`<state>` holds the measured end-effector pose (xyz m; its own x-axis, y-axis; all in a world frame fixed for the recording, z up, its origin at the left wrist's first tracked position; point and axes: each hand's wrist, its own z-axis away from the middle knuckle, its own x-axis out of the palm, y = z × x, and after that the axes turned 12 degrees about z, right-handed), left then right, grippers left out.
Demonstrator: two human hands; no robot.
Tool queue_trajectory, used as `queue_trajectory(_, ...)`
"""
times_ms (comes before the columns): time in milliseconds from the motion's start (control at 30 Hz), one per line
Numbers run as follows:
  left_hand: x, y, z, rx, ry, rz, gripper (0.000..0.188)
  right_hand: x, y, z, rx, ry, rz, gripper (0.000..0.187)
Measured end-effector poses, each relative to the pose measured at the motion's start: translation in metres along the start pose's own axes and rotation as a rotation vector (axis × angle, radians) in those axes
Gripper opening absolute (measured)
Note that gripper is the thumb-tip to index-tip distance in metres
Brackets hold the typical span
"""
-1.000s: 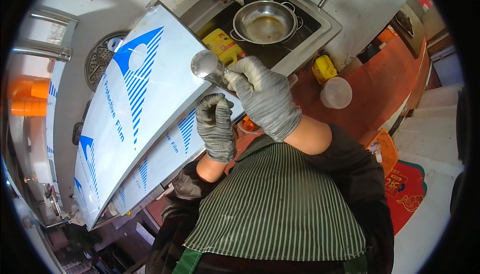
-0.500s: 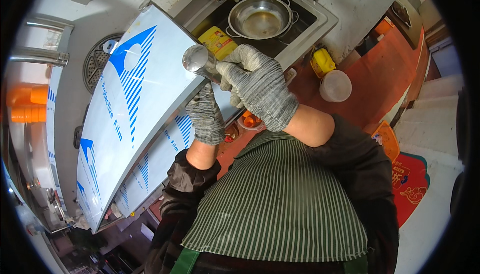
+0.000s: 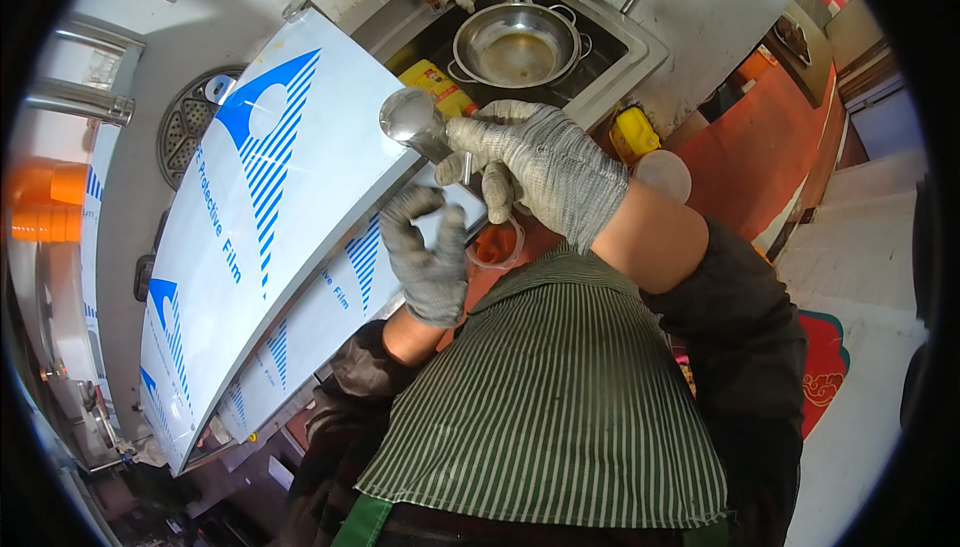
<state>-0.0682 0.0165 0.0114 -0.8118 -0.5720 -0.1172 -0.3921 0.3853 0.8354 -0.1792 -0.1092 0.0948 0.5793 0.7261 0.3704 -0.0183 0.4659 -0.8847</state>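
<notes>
A metal shelf (image 3: pixel 325 137) under white-and-blue protective film is tilted at my left, with a second film-covered panel (image 3: pixel 330 292) below it. At its near right corner a short round metal leg (image 3: pixel 407 117) sticks up. My gloved right hand (image 3: pixel 545 162) is closed around the leg's lower end. A small shiny piece (image 3: pixel 467 169) shows by its fingers; its kind is unclear. My gloved left hand (image 3: pixel 430 257) is just below the shelf's edge, fingers curved and thumb apart, holding nothing. At the shelf's far corner is another round metal leg (image 3: pixel 298 7).
Behind is a steel sink (image 3: pixel 640 47) holding a two-handled pan (image 3: pixel 515 44). A yellow package (image 3: pixel 437 85) lies at its near side. A yellow container (image 3: pixel 635 135) and a translucent tub (image 3: pixel 665 175) stand right, on the red floor (image 3: pixel 740 147). A bowl of orange items (image 3: pixel 497 244) is below my hands.
My left hand has come away from the shelf's corner, moving down and opening its fingers. My right hand has shifted slightly right and down, still at the leg.
</notes>
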Motion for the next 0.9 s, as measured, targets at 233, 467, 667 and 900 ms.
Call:
queue_trajectory(233, -0.002, 0.017, -0.022, 0.151, -0.188, -0.572, 0.035, -0.008, -0.003, -0.005, 0.067, -0.017, 0.037, 0.031)
queue_trajectory(467, -0.006, 0.031, -0.046, 0.654, -0.017, -1.043, 0.057, -0.012, -0.003, -0.005, 0.103, 0.044, 0.170, 0.027)
queue_trajectory(667, -0.017, 0.047, -0.077, 0.575, -0.293, -1.098, 0.076, -0.015, 0.004, -0.015, 0.055, 0.018, 0.140, 0.028)
queue_trajectory(900, -0.021, 0.057, -0.089, 0.600, -0.495, -1.194, 0.093, -0.025, 0.004, -0.019, 0.034, -0.085, 0.251, 0.037)
